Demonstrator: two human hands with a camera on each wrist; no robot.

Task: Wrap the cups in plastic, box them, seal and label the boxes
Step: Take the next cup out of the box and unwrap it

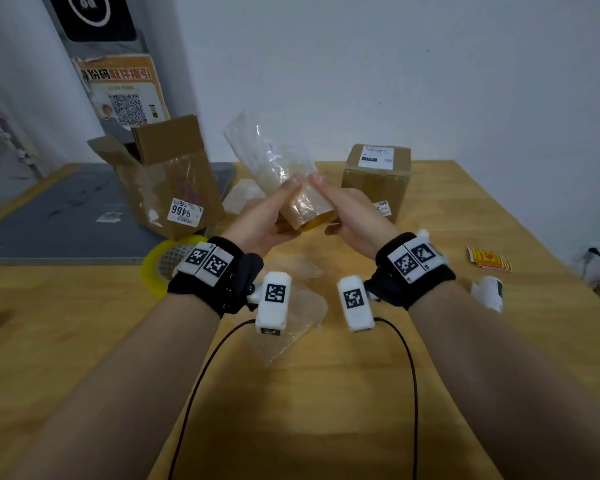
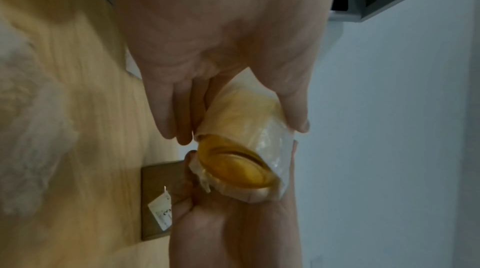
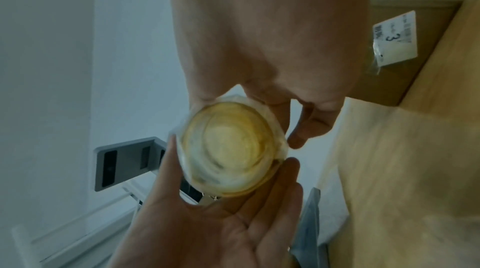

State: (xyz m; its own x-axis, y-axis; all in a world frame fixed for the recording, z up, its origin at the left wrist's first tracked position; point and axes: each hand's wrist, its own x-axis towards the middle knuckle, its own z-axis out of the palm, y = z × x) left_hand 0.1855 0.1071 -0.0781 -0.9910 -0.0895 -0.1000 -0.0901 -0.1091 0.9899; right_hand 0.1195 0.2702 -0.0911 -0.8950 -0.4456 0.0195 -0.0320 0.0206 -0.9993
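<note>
I hold an amber cup [image 1: 314, 216] above the middle of the table [image 1: 430, 341], partly sleeved in plastic wrap [image 1: 267, 154] that trails up past its far end. My left hand [image 1: 260, 223] and right hand [image 1: 354, 220] each curl round the cup's sides. One sealed, labelled box [image 1: 376, 181] stands near the far edge; an open box [image 1: 167, 178] waits at the far left corner. Wrapping looks half done; boxing, sealing and labelling remain.
</note>
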